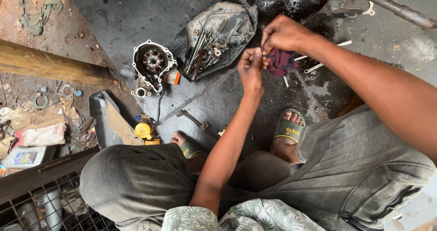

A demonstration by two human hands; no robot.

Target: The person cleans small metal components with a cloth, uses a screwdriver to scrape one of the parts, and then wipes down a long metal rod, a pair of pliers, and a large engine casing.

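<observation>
I crouch over an oily black floor. A dark red rag (280,61) hangs between my two hands. My right hand (283,33) pinches its top edge from above. My left hand (251,68) is closed right beside it, fingertips against the rag's left side, and seems to hold a small part that I cannot make out. Just beyond my hands lies a dark plastic cover (243,19) used as a tray, filled with several bolts, screws and tools (205,53).
An engine cover with a round stator coil (153,62) lies left of the tray. Loose long bolts (321,66) rest right of the rag. A flat metal bar (195,120) lies near my left foot. A yellow can (144,130), grey panel (109,121) and wooden beam (50,66) crowd the left.
</observation>
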